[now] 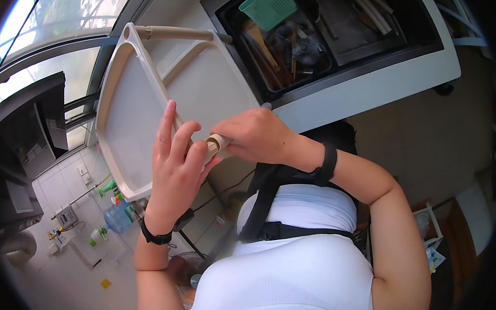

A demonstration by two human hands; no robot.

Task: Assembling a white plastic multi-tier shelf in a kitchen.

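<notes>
In front of me stands a white plastic shelf unit with beige rims, its tilted tray (131,114) on the left and a second tray (213,79) beside it. A beige tube (179,33) joins them at the far end. My right hand (260,136) is closed around a short beige tube end (220,141), its open mouth facing my left hand. My left hand (177,156) pinches a beige ribbed post end (211,147) between thumb and bent fingers, its index finger stretched up along the tray rim. The two beige ends meet or nearly touch; how far they fit is partly hidden by the fingers.
A white-edged counter (366,85) at the far right bears a black bin of utensils and a green basket (268,7). Windows and a black appliance (15,158) are at the left. A blue water jug (118,218) stands on the tiled floor.
</notes>
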